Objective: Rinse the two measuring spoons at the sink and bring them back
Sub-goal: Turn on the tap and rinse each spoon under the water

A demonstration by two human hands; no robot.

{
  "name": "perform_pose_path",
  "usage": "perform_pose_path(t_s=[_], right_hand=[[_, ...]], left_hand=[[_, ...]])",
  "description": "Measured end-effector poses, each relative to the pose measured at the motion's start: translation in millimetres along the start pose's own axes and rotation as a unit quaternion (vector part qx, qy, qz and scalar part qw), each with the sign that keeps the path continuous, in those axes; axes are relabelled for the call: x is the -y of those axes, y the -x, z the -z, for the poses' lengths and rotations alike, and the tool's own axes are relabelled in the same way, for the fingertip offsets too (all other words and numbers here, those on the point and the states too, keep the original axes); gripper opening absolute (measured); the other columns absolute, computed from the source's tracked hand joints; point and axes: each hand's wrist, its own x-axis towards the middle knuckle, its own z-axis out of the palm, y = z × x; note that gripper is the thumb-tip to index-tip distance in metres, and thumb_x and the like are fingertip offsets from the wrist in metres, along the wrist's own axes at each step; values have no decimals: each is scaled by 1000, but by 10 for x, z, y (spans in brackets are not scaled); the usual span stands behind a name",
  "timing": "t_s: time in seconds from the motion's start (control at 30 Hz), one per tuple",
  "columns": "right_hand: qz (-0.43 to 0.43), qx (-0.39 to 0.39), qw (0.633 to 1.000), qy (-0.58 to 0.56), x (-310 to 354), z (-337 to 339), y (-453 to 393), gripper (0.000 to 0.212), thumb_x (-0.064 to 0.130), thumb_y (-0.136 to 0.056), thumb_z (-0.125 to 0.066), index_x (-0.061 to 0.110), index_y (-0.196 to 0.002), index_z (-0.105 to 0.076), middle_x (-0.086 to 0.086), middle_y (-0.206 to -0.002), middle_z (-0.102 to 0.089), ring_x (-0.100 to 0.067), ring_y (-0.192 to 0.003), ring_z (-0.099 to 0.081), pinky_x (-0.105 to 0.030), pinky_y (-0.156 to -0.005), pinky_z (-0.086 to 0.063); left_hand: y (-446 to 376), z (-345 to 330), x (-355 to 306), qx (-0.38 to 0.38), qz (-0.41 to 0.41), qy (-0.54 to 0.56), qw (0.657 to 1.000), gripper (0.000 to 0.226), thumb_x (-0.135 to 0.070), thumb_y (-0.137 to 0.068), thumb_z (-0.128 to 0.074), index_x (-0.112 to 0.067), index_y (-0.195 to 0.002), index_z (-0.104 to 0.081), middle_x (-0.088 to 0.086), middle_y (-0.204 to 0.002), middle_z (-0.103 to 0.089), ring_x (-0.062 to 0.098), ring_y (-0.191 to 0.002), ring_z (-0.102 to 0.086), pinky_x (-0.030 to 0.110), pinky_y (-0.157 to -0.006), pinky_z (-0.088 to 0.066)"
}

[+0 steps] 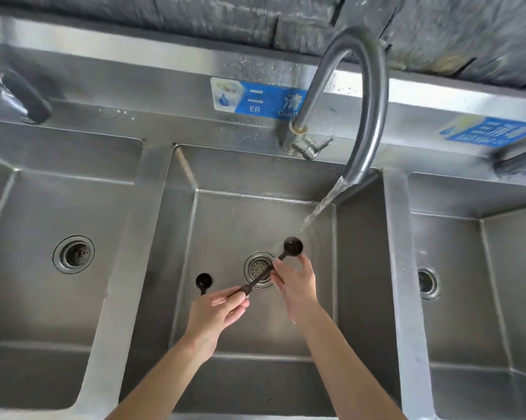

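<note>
Steel middle basin [358, 268]: the left hand [216, 313] pinches both dark spoon handles, larger spoon [292, 246] under the tap stream [322, 207], smaller spoon [203, 281] leftward; right hand [296, 283] fingers loosely curled touching its handle

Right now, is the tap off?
No: water streams from the faucet onto the spoon over the middle basin.
</note>
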Motion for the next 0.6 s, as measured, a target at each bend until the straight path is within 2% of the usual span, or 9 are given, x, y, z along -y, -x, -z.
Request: perform_pose_path(t_s=[0.17,0.23,0.3,0.37,0.43,0.5,0.6], right_hand=[[-16,13,1000,15,273,-30,-28,63,-3,-90,-75,35,-132,-47,-11,-86,-72,-17,-66,-69,-23,-68,-63],[-18,29,999,32,348,-26,-41,58,-5,-89,-73,30,-130,-52,-13,-86,-68,-17,-63,-65,-23,-65,-61],[-19,47,998,36,406,-18,-46,52,-8,-87,-73,30,-120,-58,-15,-87,-68,-18,-62,-66,-24,-64,-61],[-15,63,997,47,458,-12,-49,49,-7,-87,-75,30,-112,-56,-17,-89,-69,-21,-66,-69,-25,-66,-62],[-14,76,994,78,511,-24,-69,56,0,-88,-77,33,-123,-50,-18,-93,-71,-21,-71,-70,-27,-71,-63],[-27,70,992,97,553,-35,-125,60,4,-90,-78,25,-137,-49,-18,-99,-74,-20,-72,-72,-26,-69,-64],[-50,40,995,79,608,-31,-239,44,2,-94,-72,19,-133,-56,-18,-100,-74,-20,-65,-73,-25,-57,-63]], left_hand=[[13,-184,-118,0,9,15,1000,13,-1,-82,-77,-2,-95,-80,24,-94,-77,31,-91,-76,27,-78,-62],[17,-215,-142,-2,12,22,1000,15,1,-82,-76,1,-97,-78,25,-94,-77,31,-90,-76,26,-77,-62],[28,-234,-162,-3,12,24,1000,17,2,-82,-75,3,-99,-77,26,-95,-77,30,-88,-76,27,-77,-62],[37,-243,-187,-1,12,27,1000,17,2,-83,-75,4,-100,-76,26,-95,-76,29,-86,-76,29,-80,-63],[40,-250,-223,3,10,28,1000,18,1,-83,-74,4,-100,-76,26,-95,-76,28,-86,-76,29,-80,-62],[34,-251,-259,3,9,23,1000,18,1,-83,-75,4,-100,-76,25,-95,-76,29,-88,-76,27,-79,-62],[8,-240,-298,-2,12,27,1000,15,2,-81,-76,3,-96,-78,25,-95,-77,30,-87,-76,27,-76,-63]])
